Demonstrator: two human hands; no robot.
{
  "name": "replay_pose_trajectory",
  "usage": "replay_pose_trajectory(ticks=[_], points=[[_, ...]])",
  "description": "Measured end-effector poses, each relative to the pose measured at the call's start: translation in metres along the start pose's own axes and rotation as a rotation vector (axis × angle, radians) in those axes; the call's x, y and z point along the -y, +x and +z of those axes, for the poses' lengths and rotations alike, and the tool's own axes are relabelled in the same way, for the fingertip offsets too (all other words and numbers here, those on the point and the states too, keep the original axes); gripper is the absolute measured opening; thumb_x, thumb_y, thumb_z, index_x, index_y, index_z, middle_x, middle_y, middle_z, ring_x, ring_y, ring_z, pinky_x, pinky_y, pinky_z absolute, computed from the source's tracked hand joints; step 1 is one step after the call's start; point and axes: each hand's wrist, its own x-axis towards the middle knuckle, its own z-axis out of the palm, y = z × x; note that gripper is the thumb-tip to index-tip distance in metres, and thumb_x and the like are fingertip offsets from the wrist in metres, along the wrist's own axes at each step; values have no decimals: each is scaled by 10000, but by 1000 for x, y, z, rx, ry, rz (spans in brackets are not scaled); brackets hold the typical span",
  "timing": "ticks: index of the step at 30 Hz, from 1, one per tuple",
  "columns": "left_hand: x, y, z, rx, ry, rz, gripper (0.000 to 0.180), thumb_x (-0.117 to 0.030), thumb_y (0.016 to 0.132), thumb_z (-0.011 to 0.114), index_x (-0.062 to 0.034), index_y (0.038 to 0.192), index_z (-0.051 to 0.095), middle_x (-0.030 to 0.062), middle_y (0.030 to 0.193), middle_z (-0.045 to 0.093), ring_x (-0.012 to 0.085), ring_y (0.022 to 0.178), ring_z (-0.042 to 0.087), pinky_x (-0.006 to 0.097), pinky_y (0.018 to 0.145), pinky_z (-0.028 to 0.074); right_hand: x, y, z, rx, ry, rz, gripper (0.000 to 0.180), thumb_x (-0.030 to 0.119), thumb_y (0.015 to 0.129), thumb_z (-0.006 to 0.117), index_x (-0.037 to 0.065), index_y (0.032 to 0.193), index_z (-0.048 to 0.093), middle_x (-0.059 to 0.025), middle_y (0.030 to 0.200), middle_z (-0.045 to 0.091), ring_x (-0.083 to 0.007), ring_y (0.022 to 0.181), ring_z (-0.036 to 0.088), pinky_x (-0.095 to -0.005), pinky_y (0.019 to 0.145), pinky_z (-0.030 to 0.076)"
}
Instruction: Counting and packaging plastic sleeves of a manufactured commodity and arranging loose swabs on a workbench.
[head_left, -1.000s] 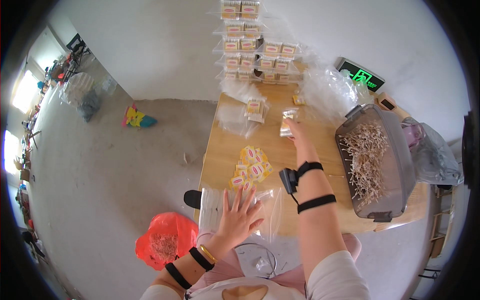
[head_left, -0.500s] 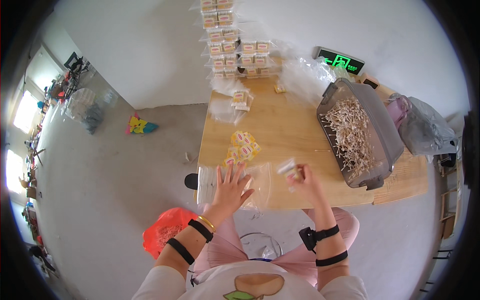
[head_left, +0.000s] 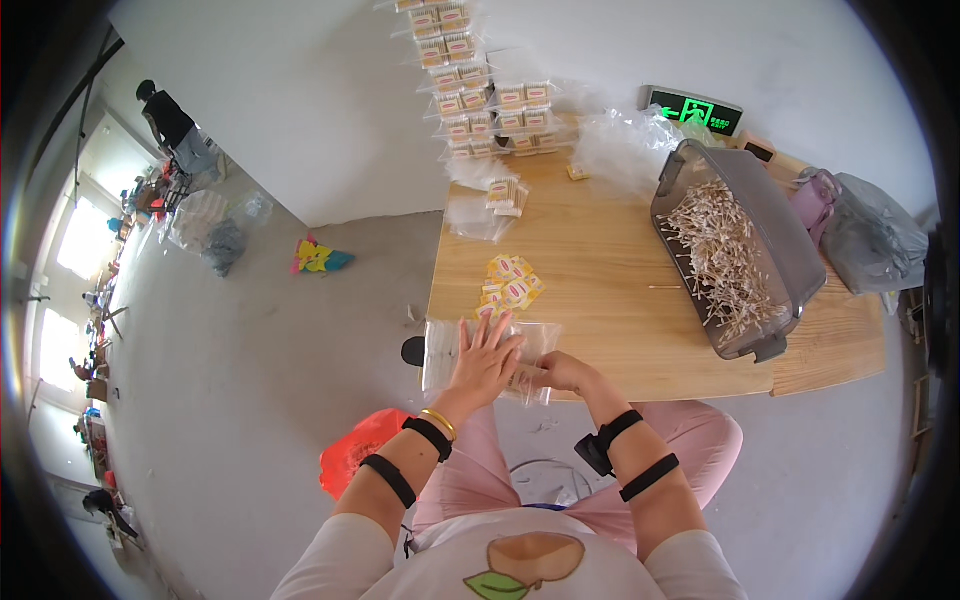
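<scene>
My left hand (head_left: 486, 360) lies with fingers spread on a stack of clear plastic bags (head_left: 438, 368) at the table's front left edge. Close beside it, my right hand (head_left: 564, 372) is closed on a small bundle of cotton swabs (head_left: 524, 378) at the open side of the top bag. Clear film partly covers that bundle, so how far in it sits is hard to tell. Just beyond my left fingers lies a loose pile of yellow and white printed cards (head_left: 512, 284).
A grey bin (head_left: 790, 270) of loose cotton swabs (head_left: 722, 262) stands tilted at right. Bagged swab packs (head_left: 455, 75) are stacked at the back, with more packs (head_left: 507, 195) nearer. One swab (head_left: 664, 287) lies by the bin. A red bag (head_left: 362, 448) sits on the floor.
My right hand has moved left with the swab bundle, from above the bare tabletop to the bag's edge beside my left hand. The left hand stays on the bags. The whole view has shifted slightly.
</scene>
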Motion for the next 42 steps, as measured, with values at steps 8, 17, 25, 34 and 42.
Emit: replay_pose_trajectory(ticks=[8, 17, 25, 34, 42], points=[[2, -7, -7, 4, 64, 47, 432, -418, 1007, 486, -173, 1345, 596, 109, 1619, 283, 380, 1519, 177, 650, 1195, 89, 3, 7, 7, 231, 280, -124, 563, 168, 929, 708, 92, 1458, 529, -48, 1278, 663, -144, 1175, 595, -305, 1059, 425], [-73, -45, -46, 215, 9, -175, 339, -379, 902, 639, -50, 966, 693, 139, 947, 703, 324, 899, 677, 508, 833, 494, -30, 23, 23, 198, 519, -247, 474, 169, 838, 778, 113, 1298, 674, -21, 1150, 697, -130, 1054, 594, -320, 920, 469], [-83, -43, -18, 179, -133, -166, 288, -273, 891, 617, -35, 737, 666, 179, 697, 670, 384, 658, 668, 510, 627, 521, -8, 17, 23, 356, 695, -270, 672, 300, 897, 778, 38, 1454, 509, -47, 1363, 597, -144, 1211, 551, -306, 1021, 453], [-85, -33, 1, 193, -158, 82, 214, -204, 918, 598, -31, 805, 654, 175, 827, 692, 338, 784, 689, 447, 677, 549, -3, 18, 28, 120, 161, -438, 621, 336, 923, 728, 73, 1446, 520, -123, 1360, 605, -200, 1177, 588, -354, 1006, 475], [-84, -34, -5, 190, -201, 98, 212, -181, 924, 604, -21, 798, 661, 165, 819, 686, 348, 817, 671, 457, 768, 526, 10, 12, 18, -24, -261, -433, 524, 294, 859, 753, 71, 1308, 600, -162, 1316, 634, -266, 1158, 631, -396, 951, 499]])
